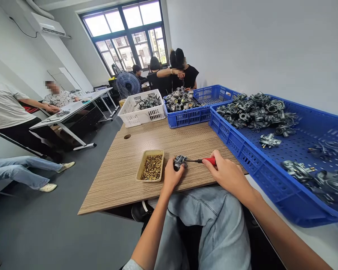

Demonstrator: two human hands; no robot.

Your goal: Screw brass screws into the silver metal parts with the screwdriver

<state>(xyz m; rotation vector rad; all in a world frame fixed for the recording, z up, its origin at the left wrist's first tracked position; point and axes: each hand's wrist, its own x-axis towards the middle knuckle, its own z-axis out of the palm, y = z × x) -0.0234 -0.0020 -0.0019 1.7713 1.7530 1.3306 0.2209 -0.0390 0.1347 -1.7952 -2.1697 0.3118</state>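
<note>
A small grey carburetor (180,159) sits low over the near part of the wood-grain table (112,172), gripped by the left hand (172,173) with thumb and fingers around its body. The right hand (224,170) grasps a red-handled screwdriver (210,161), its dark shaft lying nearly level and pointing at the carburetor's side. To do this well, I'd keep the shaft in line with the fitting, seat the tip fully before turning, and brace the body firmly against the twist (soft brass, if that is what it meets, would burr easily). Just left of the left hand stands a beige tub (138,177) of brass-coloured jets (151,167). Beyond are a white crate (142,118) and a blue crate (183,120), both holding metal parts; at right, a larger blue crate (259,168) holds heaped carburetors (256,110), its right end cut off by the frame. The screwdriver's tip is too small to make out, so contact can't be confirmed; the left fingers hide part of the carburetor.
</note>
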